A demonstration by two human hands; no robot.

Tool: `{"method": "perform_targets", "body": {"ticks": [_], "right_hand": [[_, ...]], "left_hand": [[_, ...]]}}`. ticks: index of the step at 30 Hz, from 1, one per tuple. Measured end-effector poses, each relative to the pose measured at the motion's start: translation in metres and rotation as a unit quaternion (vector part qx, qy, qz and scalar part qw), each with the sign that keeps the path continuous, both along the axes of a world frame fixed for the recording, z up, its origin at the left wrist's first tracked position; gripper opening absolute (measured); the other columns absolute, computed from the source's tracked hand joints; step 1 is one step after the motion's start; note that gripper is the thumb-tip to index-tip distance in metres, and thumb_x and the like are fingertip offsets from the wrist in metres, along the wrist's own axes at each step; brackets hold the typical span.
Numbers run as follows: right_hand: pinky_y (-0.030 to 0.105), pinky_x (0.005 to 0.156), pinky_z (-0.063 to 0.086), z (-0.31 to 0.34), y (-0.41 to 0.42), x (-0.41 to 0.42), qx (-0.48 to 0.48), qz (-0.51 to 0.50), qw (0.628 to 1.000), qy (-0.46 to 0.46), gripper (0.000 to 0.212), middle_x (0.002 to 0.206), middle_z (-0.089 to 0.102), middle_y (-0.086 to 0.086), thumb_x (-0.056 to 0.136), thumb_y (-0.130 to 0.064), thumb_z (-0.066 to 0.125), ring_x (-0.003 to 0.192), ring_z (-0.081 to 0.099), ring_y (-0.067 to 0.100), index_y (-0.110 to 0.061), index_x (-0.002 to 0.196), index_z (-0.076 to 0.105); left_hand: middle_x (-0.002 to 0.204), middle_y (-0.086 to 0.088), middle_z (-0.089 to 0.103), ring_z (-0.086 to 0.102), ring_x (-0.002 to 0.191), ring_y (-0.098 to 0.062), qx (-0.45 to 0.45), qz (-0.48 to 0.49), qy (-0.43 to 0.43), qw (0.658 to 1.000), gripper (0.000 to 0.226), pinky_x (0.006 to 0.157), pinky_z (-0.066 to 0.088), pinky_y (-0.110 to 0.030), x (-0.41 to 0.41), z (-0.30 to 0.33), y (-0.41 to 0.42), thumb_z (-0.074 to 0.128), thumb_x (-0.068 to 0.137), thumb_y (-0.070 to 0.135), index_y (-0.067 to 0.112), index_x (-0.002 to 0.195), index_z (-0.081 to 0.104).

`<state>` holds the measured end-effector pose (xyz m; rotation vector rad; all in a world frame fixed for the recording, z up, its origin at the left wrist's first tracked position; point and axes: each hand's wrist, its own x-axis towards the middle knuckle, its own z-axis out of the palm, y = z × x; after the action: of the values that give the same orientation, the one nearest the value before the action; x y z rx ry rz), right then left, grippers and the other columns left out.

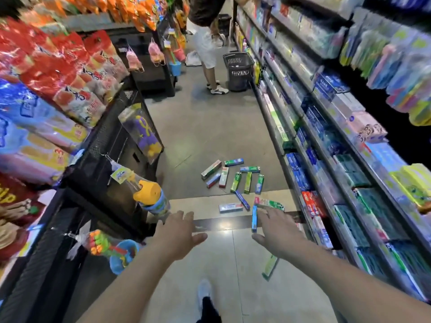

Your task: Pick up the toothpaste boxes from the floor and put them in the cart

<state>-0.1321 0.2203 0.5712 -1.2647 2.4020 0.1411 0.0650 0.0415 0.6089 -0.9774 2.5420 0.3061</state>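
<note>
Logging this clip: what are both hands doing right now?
Left hand: open, fingers spread, holding nothing.
Right hand: open, holding nothing, above the toothpaste boxes.

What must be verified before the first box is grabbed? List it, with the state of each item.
1. Left hand free: ok, fingers spread, holding nothing.
2. Right hand free: ok, open, above the floor, nothing in it.
3. Toothpaste boxes on the floor: ok, scattered ahead; the blue box lies nearest the right hand.
4. Stray green box by the right-hand shelf: not ok, apart from the pile, easy to miss.
5. Cart for the boxes: cannot tell; only a dark basket stands far down the aisle, beside another person.
</note>
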Motion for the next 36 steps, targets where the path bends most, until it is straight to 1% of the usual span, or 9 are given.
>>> {"method": "perform_targets", "body": {"ticks": [3, 8, 10, 14, 17, 22, 28, 32, 36], "right_hand": [[0.044, 0.112, 0.029, -0.014, -0.039, -0.026, 0.019, -0.025, 0.999, 0.011, 0.071, 0.158, 0.025, 0.01, 0.092, -0.057, 0.05, 0.144, 0.024, 0.03, -0.02, 0.148, 0.029], [0.042, 0.107, 0.034, -0.022, -0.093, -0.074, 0.056, -0.092, 0.994, -0.003, 0.068, 0.149, 0.035, 0.007, 0.09, -0.057, 0.052, 0.136, 0.036, 0.028, -0.021, 0.145, 0.033], [0.041, 0.105, 0.037, -0.029, -0.115, -0.095, 0.059, -0.115, 0.992, -0.003, 0.069, 0.147, 0.038, 0.006, 0.09, -0.057, 0.05, 0.133, 0.039, 0.027, -0.021, 0.146, 0.034], [0.04, 0.104, 0.038, -0.054, -0.157, -0.142, 0.07, -0.157, 0.985, -0.029, 0.067, 0.145, 0.042, 0.007, 0.093, -0.055, 0.048, 0.13, 0.043, 0.028, -0.016, 0.146, 0.038], [0.04, 0.103, 0.04, -0.087, -0.183, -0.182, 0.066, -0.174, 0.981, -0.058, 0.062, 0.14, 0.047, 0.008, 0.093, -0.052, 0.05, 0.127, 0.047, 0.028, -0.015, 0.142, 0.041], [0.039, 0.104, 0.041, -0.169, -0.211, -0.245, 0.047, -0.202, 0.972, -0.111, 0.062, 0.14, 0.045, 0.01, 0.095, -0.045, 0.054, 0.128, 0.047, 0.029, -0.013, 0.144, 0.036], [0.039, 0.102, 0.044, -0.291, -0.223, -0.291, 0.06, -0.255, 0.954, -0.147, 0.058, 0.139, 0.045, 0.011, 0.093, -0.042, 0.057, 0.126, 0.049, 0.03, -0.013, 0.14, 0.04], [0.038, 0.096, 0.044, -0.387, -0.23, -0.307, 0.065, -0.293, 0.939, -0.169, 0.053, 0.134, 0.047, 0.013, 0.093, -0.04, 0.059, 0.122, 0.052, 0.032, -0.012, 0.135, 0.043], [0.039, 0.093, 0.045, -0.496, -0.237, -0.316, 0.063, -0.337, 0.922, -0.181, 0.05, 0.129, 0.048, 0.013, 0.091, -0.039, 0.062, 0.117, 0.054, 0.034, -0.01, 0.128, 0.046]], "left_hand": [[0.152, -0.009, 0.032, 0.03, 0.14, -0.029, -0.015, -0.04, -0.012, 0.999, 0.077, 0.113, 0.027, -0.05, -0.039, -0.017, -0.048, 0.043, 0.091, 0.066, 0.02, 0.15, 0.026], [0.142, -0.007, 0.041, 0.04, 0.131, -0.031, 0.029, -0.091, -0.024, 0.995, 0.071, 0.104, 0.037, -0.048, -0.113, -0.039, -0.127, 0.044, 0.09, 0.066, 0.019, 0.142, 0.034], [0.14, -0.007, 0.043, 0.043, 0.129, -0.03, 0.043, -0.117, -0.033, 0.992, 0.069, 0.102, 0.037, -0.047, -0.144, -0.047, -0.154, 0.044, 0.09, 0.065, 0.019, 0.141, 0.035], [0.135, -0.009, 0.047, 0.047, 0.125, -0.03, 0.084, -0.135, -0.019, 0.987, 0.066, 0.101, 0.041, -0.044, -0.209, -0.073, -0.199, 0.046, 0.091, 0.063, 0.019, 0.14, 0.039], [0.138, -0.01, 0.046, 0.047, 0.125, -0.03, 0.108, -0.138, -0.016, 0.984, 0.066, 0.101, 0.043, -0.042, -0.26, -0.102, -0.222, 0.046, 0.093, 0.06, 0.017, 0.143, 0.038], [0.14, -0.009, 0.045, 0.048, 0.124, -0.029, 0.123, -0.143, -0.018, 0.982, 0.065, 0.1, 0.044, -0.042, -0.326, -0.182, -0.247, 0.044, 0.094, 0.06, 0.019, 0.144, 0.036], [0.142, -0.009, 0.045, 0.048, 0.124, -0.029, 0.135, -0.151, -0.057, 0.978, 0.064, 0.1, 0.044, -0.043, -0.375, -0.304, -0.264, 0.048, 0.093, 0.058, 0.019, 0.143, 0.036], [0.139, -0.008, 0.047, 0.05, 0.121, -0.026, 0.13, -0.186, -0.072, 0.971, 0.061, 0.099, 0.043, -0.04, -0.402, -0.401, -0.275, 0.05, 0.092, 0.057, 0.02, 0.14, 0.038], [0.141, -0.008, 0.044, 0.047, 0.125, -0.028, 0.116, -0.219, -0.094, 0.964, 0.065, 0.1, 0.043, -0.043, -0.426, -0.509, -0.286, 0.051, 0.092, 0.058, 0.018, 0.141, 0.037]]}}
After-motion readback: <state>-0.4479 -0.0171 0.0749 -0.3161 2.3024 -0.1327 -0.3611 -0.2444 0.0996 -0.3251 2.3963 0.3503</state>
